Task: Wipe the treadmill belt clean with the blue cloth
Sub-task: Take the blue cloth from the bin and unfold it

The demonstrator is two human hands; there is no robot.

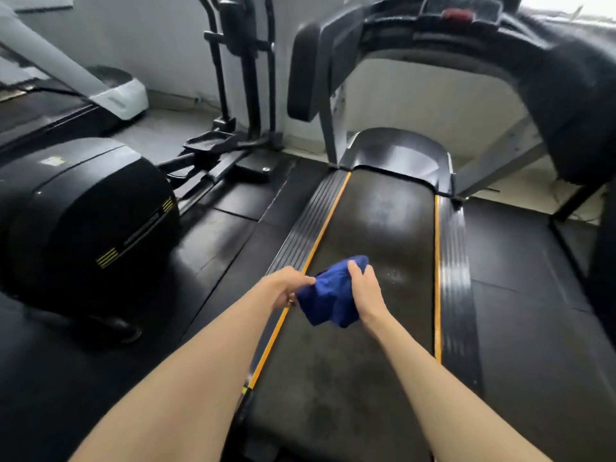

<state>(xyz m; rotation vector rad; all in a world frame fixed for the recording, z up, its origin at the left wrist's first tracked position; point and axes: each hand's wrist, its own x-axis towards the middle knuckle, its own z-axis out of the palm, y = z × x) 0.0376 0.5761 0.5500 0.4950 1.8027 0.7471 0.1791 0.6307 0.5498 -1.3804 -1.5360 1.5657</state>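
Blue cloth (330,296): bunched, held above the treadmill belt (373,235), near its left edge. Left hand (288,286): fingers pinching the cloth's left side. Right hand (365,288): fingers curled over its top right.

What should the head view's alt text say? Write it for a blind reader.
The left hand and right hand grip a bunched blue cloth over the smudged black treadmill belt. An elliptical trainer stands to its left.
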